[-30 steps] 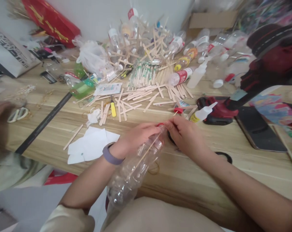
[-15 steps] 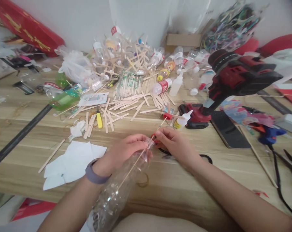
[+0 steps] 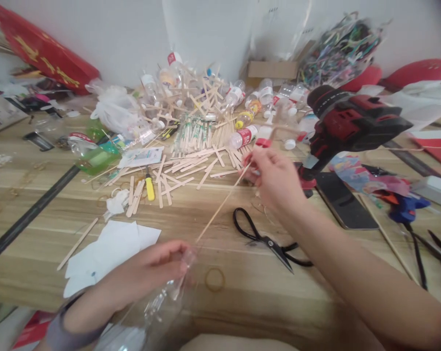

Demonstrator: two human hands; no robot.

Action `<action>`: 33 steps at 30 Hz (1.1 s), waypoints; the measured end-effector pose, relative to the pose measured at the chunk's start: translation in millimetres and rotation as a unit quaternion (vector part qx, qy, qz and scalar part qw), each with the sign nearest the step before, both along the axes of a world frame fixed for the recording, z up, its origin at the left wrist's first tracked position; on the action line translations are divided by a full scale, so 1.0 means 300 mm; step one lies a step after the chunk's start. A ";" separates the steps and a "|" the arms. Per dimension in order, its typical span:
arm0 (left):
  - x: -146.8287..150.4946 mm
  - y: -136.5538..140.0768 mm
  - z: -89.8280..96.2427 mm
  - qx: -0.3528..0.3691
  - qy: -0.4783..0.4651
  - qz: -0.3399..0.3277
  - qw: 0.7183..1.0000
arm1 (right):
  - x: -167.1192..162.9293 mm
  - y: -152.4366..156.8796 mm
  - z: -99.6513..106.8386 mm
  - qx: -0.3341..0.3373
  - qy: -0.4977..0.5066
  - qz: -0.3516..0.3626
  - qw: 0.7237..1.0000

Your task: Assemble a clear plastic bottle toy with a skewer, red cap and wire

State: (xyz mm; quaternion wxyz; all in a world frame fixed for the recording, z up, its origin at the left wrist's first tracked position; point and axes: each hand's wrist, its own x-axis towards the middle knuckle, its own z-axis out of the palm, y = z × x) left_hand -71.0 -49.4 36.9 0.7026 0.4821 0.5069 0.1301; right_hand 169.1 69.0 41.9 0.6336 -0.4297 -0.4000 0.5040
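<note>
- One red bag [image 3: 41, 51] with gold lettering, top left; below, one white printed bag [image 3: 1, 117], cut off by the frame.
- One green-tinted bottle [image 3: 98, 158], lying down, contents hard to tell.
- White paper [image 3: 103, 251], overlapping pieces, partly behind the left wrist.
- One white plastic bag [image 3: 118, 112], crumpled, contents hard to make out.
- Left hand [image 3: 147, 270], fingers curled round the neck of one clear plastic bottle [image 3: 156, 304], low above the surface [image 3: 191, 209]; bottle base blurred and cut off below.
- One yellow-handled screwdriver [image 3: 150, 187], beside scattered craft sticks [image 3: 180, 165], too many to count.
- One rubber band [image 3: 215, 279], near the bottle.
- One thin wooden skewer [image 3: 220, 207], slanting from bottle neck to right hand; lower tip blurred.
- One pair of black scissors [image 3: 269, 241], one handle partly behind the right forearm.
- Right hand [image 3: 278, 183], fingers pinched on the skewer's upper part; one red cap [image 3: 263, 142] just above.
- One cardboard box [image 3: 273, 70], contents hidden.
- One dark phone [image 3: 346, 200], near one red-and-black cordless drill [image 3: 355, 117], its base partly hidden by the right hand.
- One blue glue gun [image 3: 406, 210], far right.
</note>
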 end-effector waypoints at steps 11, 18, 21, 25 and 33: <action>-0.032 0.078 -0.037 0.046 0.019 0.175 0.983 | -0.071 -0.040 0.065 0.100 -0.089 0.053 0.990; 0.119 0.214 -0.052 0.153 0.064 0.041 0.985 | -0.105 -0.133 -0.157 -0.023 -0.120 0.140 0.983; 0.145 0.243 -0.072 0.215 0.105 0.010 0.971 | -0.091 -0.142 -0.190 -0.036 -0.115 0.151 0.981; 0.158 0.253 -0.077 0.290 0.118 -0.008 0.950 | -0.083 -0.153 -0.188 -0.052 -0.097 0.174 0.979; 0.192 0.206 -0.040 0.374 0.147 0.015 0.916 | -0.061 -0.188 -0.184 -0.081 -0.066 0.234 0.967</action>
